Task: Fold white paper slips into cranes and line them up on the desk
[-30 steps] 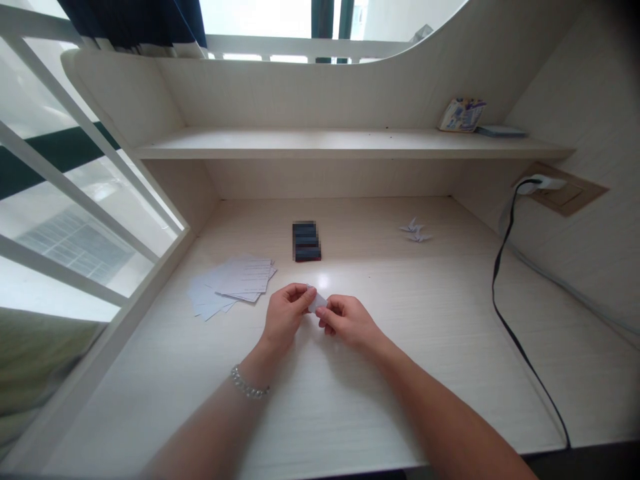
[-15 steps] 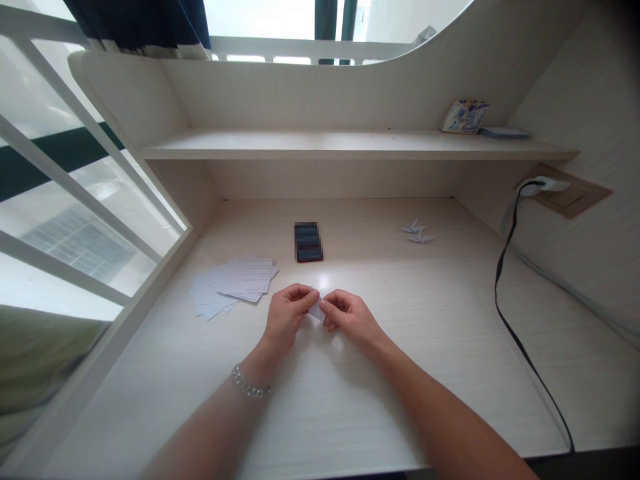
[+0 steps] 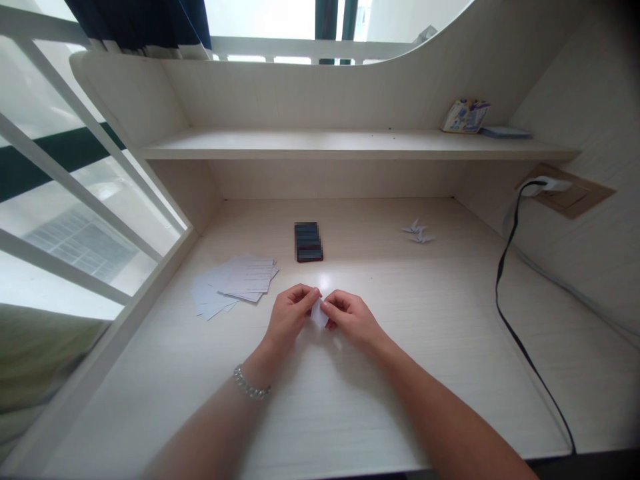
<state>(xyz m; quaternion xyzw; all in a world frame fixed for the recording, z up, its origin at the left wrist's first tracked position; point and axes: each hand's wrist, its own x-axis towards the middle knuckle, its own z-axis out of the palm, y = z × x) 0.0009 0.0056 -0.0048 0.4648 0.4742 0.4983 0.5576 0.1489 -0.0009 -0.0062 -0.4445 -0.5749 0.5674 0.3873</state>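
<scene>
A small piece of folded white paper (image 3: 319,316) is pinched between my two hands, just above the desk. My left hand (image 3: 294,308), with a silver bracelet on its wrist, grips the paper's left side between thumb and curled fingers. On the other side, my right hand (image 3: 350,316) closes thumb and forefinger on the paper's right edge. Fingers cover part of the paper, so its full folded shape is hidden. Beyond the hands lies a dark phone-like rectangle (image 3: 309,242), its surface blurred.
Loose white paper sheets (image 3: 245,279) lie overlapping at the left. Small folded paper cranes (image 3: 419,233) rest at the back right. A black cable (image 3: 505,313) runs from the wall socket (image 3: 570,192) down the desk's right side. A shelf (image 3: 320,143) spans the back, with a small colourful packet (image 3: 465,117).
The paper has turned a little, and more of its lower part shows between my hands. My left thumb has shifted slightly right, closer to the right hand.
</scene>
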